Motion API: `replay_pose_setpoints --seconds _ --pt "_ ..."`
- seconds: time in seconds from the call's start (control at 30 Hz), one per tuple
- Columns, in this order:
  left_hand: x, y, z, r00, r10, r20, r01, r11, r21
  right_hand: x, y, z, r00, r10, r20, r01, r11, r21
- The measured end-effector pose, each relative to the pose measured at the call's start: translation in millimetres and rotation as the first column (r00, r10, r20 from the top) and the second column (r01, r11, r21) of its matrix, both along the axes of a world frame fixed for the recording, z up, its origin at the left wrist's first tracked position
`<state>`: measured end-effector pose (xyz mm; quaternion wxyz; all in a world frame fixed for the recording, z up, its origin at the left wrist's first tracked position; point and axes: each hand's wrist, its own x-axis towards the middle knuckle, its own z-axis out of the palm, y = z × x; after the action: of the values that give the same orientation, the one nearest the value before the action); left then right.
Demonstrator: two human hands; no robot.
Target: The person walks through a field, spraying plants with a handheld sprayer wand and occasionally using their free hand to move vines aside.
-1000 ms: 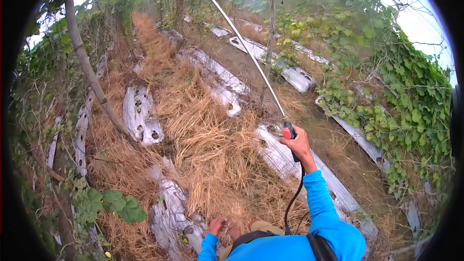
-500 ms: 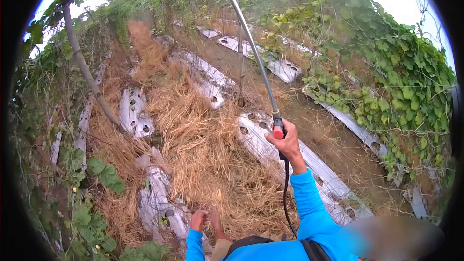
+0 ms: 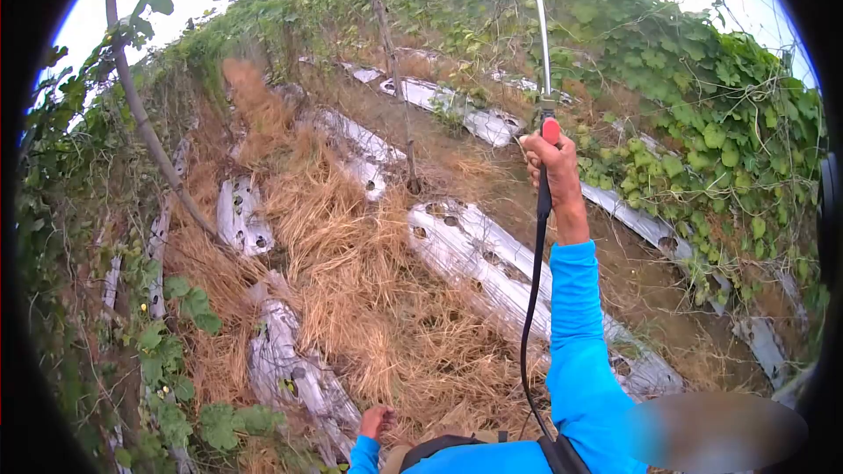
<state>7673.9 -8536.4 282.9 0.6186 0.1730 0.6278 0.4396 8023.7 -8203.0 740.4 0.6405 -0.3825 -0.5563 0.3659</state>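
Observation:
My right hand (image 3: 555, 162), raised ahead of me, is wrapped around the handle of a spray wand (image 3: 540, 17). The handle shows a red part (image 3: 551, 130) above my fist. From the handle a black hose (image 3: 533, 298) runs down beside my blue sleeve to my waist. The metal tube points up past the top of the view, among the vines, so its nozzle is hidden. Low in the view, my left hand (image 3: 378, 421) is beside my body with its fingers curled; what they hold, if anything, cannot be made out.
Strips of silvery plastic mulch (image 3: 474, 250) with holes run between dry straw (image 3: 342, 272) and bare soil. Leafy vines (image 3: 702, 123) climb on the right. A leaning wooden pole (image 3: 145, 123) stands at left, another post (image 3: 386, 44) further ahead.
My right hand has moved up and to the right, and the wand has swung from leaning left to nearly upright. My left hand has shifted slightly lower.

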Motion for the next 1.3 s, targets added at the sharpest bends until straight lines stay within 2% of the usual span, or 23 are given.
replay_pose_setpoints --seconds 0.03,0.13,0.23,0.27,0.3,0.33,0.43,0.5,0.53,0.57,0.6,0.63,0.73,0.83,1.0,1.07,1.1,1.13,1.17,1.23,1.3 --pt "4 -7 4 1.000 -0.009 -0.028 0.010 1.000 0.025 11 -3 11 0.988 0.114 -0.104 -0.117 0.993 -0.032" --pt "15 -15 -2 0.999 -0.023 -0.026 0.026 0.993 0.115 42 -13 38 0.974 0.160 -0.162 -0.163 0.987 -0.004" --pt "34 -45 9 0.998 -0.029 -0.060 0.032 0.998 0.061 84 -25 55 0.977 0.145 -0.158 -0.152 0.988 -0.037" --pt "45 -60 13 0.997 -0.016 -0.073 0.025 0.993 0.112 98 -35 59 0.978 0.144 -0.153 -0.153 0.987 -0.049" --pt "56 -74 16 0.997 -0.001 -0.083 0.015 0.987 0.163 111 -48 64 0.951 0.227 -0.210 -0.246 0.967 -0.067" --pt "73 -89 31 0.991 0.021 -0.129 -0.005 0.992 0.127 122 -61 66 0.914 0.304 -0.269 -0.336 0.938 -0.081" --pt "105 -137 -15 0.998 0.062 -0.019 -0.059 0.992 0.114 155 -96 67 0.939 0.252 -0.235 -0.276 0.958 -0.075" --pt "134 -168 -37 0.996 0.078 0.051 -0.084 0.988 0.128 172 -118 68 0.933 0.296 -0.207 -0.316 0.946 -0.070" --pt "152 -182 -38 0.996 0.066 0.058 -0.071 0.995 0.076 178 -128 70 0.986 0.117 -0.123 -0.125 0.990 -0.064" --pt "166 -195 -37 0.997 0.053 0.062 -0.054 0.998 0.024 186 -137 72 0.996 -0.072 -0.043 0.070 0.997 -0.039" --pt "177 -209 -52 0.992 0.043 0.119 -0.048 0.998 0.042 200 -132 68 0.980 -0.196 0.018 0.195 0.979 0.052" --pt "189 -220 -48 0.992 0.035 0.123 -0.039 0.999 0.035 210 -135 65 0.979 -0.205 0.023 0.203 0.978 0.047" --pt "226 -247 -37 0.991 0.028 0.132 -0.033 0.999 0.036 236 -150 61 0.887 -0.432 0.164 0.410 0.899 0.154" --pt "246 -272 -21 0.993 0.069 0.093 -0.075 0.995 0.064 243 -183 54 0.852 -0.482 0.204 0.457 0.875 0.159" --pt "264 -310 -8 0.985 0.161 0.065 -0.166 0.982 0.087 256 -212 37 0.955 -0.274 0.115 0.264 0.960 0.094" --pt "278 -329 -6 0.975 0.220 0.030 -0.222 0.968 0.114 260 -240 34 0.996 0.070 -0.054 -0.071 0.997 -0.015" --pt "288 -344 -6 0.967 0.255 -0.001 -0.253 0.958 0.134 265 -245 30 0.951 0.273 -0.142 -0.283 0.958 -0.052" --pt "298 -355 -12 0.954 0.300 -0.014 -0.293 0.941 0.168 271 -238 20 0.849 0.485 -0.210 -0.503 0.863 -0.039" --pt "309 -369 -7 0.928 0.372 -0.018 -0.363 0.914 0.183 268 -253 16 0.738 0.605 -0.300 -0.640 0.768 -0.027" --pt "336 -395 2 0.953 0.304 -0.005 -0.300 0.945 0.132 263 -278 14 0.483 0.810 -0.332 -0.850 0.525 0.044" --pt "365 -417 5 0.943 0.333 0.002 -0.330 0.934 0.139 257 -305 14 0.285 0.891 -0.352 -0.937 0.337 0.093"
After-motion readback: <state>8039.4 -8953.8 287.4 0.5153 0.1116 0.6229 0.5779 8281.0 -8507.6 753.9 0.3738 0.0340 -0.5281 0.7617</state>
